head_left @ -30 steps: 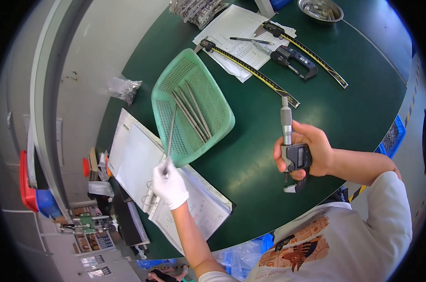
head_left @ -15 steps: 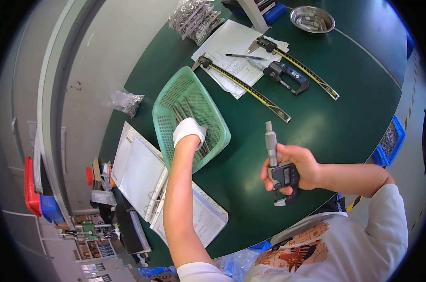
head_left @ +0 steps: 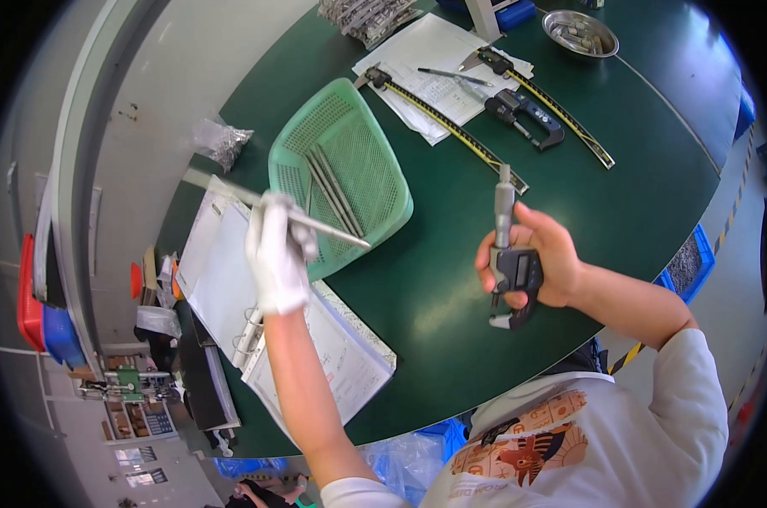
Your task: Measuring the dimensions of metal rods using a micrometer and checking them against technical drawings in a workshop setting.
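Gloved left hand [head_left: 278,250] clamped on a metal rod [head_left: 334,231] near the green perforated basket [head_left: 398,193], and the bare right hand [head_left: 554,258] grips a digital micrometer [head_left: 509,268] above the worktop [head_left: 451,356]!

Dark pen [head_left: 453,76] on white papers [head_left: 426,49], round metal bowl [head_left: 602,53] to their right, plastic bag [head_left: 223,144], blue crate [head_left: 703,269]

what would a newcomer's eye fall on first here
Probably the pale green basket mid-table, with slim grey rods lying inside. Next, at its lower left in the picture, the white-gloved left hand holding a single rod. Then, to the right, the bare right hand gripping a micrometer.
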`<state>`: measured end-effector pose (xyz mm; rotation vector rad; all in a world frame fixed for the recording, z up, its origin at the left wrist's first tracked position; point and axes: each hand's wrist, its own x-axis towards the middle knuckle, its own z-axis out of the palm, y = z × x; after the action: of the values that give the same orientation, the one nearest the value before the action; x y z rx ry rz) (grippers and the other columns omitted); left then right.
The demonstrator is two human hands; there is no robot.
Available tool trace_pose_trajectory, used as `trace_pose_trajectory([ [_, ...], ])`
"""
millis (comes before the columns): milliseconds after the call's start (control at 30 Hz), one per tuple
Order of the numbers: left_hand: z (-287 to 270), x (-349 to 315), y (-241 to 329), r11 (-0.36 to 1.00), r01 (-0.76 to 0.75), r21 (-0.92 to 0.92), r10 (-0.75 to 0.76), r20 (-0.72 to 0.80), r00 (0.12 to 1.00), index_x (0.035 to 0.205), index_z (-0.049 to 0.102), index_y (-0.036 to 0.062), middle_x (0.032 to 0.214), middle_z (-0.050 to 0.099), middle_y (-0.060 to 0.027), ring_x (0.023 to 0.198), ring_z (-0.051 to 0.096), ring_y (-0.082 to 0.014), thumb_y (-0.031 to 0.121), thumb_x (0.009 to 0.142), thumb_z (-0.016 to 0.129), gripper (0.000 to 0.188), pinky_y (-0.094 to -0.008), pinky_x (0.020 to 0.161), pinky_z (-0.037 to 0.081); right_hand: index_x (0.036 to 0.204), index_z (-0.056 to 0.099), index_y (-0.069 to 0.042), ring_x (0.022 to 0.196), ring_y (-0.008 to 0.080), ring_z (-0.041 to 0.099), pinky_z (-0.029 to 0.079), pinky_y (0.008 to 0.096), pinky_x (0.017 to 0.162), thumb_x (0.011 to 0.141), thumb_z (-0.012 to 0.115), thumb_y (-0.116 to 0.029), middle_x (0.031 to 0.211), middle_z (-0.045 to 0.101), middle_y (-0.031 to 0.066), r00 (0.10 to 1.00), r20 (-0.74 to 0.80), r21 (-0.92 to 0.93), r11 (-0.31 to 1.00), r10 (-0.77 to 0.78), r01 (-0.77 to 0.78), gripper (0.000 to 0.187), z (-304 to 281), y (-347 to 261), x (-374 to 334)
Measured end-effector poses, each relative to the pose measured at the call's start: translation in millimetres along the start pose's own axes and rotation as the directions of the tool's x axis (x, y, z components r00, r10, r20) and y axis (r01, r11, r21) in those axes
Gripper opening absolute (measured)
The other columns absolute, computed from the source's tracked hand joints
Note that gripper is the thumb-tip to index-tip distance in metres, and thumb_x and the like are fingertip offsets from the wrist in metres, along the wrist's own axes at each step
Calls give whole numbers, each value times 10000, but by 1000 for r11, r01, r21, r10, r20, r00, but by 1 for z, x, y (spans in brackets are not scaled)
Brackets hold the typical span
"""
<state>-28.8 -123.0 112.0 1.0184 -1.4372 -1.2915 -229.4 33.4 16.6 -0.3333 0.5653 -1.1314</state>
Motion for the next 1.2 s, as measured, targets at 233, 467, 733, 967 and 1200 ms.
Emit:
trace_pose_trajectory([
  [233, -8, -118, -52, 860, -38, -508, 32, -21, 999, 851, 436, 30, 651, 467, -113, 493, 492, -190, 253, 865, 455, 224, -292, 428, 459, 871, 522, 10, 393, 148, 443, 371, 239, 401, 839, 208, -530, 681, 570, 116, 997, -39, -216, 975, -68, 58, 625, 31, -13, 19],
  [467, -8, -133, -84, 878, 93, -469, -15, 168, 986, 845, 437, 30, 722, 490, -149, 552, 545, -228, 249, 826, 526, 237, -325, 492, 505, 873, 518, 30, 367, 139, 430, 367, 220, 367, 843, 179, -536, 679, 571, 131, 999, -31, -166, 986, 10, -16, 660, 23, 4, 40],
  [733, 1, -141, -89, 892, 228, -390, -119, 283, 952, 834, 436, 18, 735, 493, -173, 559, 556, -250, 258, 819, 536, 260, -331, 530, 514, 866, 523, 48, 367, 150, 435, 367, 222, 354, 850, 154, -527, 692, 576, 179, 986, 22, -18, 986, 166, -166, 684, 13, 14, 34],
  [967, 6, -142, -92, 889, 282, -361, -178, 297, 938, 835, 436, 17, 736, 496, -172, 563, 561, -250, 264, 816, 541, 268, -314, 520, 497, 869, 532, 51, 377, 152, 446, 367, 221, 353, 851, 153, -526, 706, 581, 177, 980, 66, 57, 980, 186, -189, 691, 13, 12, 30],
  [1200, 11, -142, -91, 885, 292, -363, -163, 345, 924, 828, 432, 16, 740, 499, -172, 579, 556, -243, 273, 815, 543, 280, -309, 539, 485, 868, 533, 49, 380, 148, 452, 365, 214, 349, 841, 181, -538, 709, 583, 171, 973, 90, 88, 971, 213, -220, 685, 12, 12, 29],
])
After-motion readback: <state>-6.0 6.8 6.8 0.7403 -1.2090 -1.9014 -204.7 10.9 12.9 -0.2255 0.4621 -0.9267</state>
